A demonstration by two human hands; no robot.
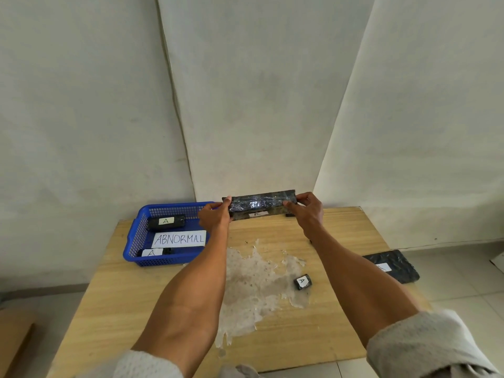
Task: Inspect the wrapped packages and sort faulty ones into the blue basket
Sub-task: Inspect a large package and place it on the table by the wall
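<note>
Above the table [354, 227] at twelve o'clock, the left hand [215, 217] and right hand [306, 212] pinch the long black package [260, 203] by its ends. It looks stiff and light, its film slippery, so end grips suit it. The blue basket [136, 237] sits at ten o'clock.

glossy black plastic-wrapped package [260, 202], blue plastic mesh basket [136, 236], worn wood-grain table [341, 241]

Light grey knit sleeves [425, 347] bunched at elbows; forearms [191, 296] bare.

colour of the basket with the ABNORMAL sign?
Blue, a mesh-walled plastic basket; seen in the head view, on the table's far left.
</note>
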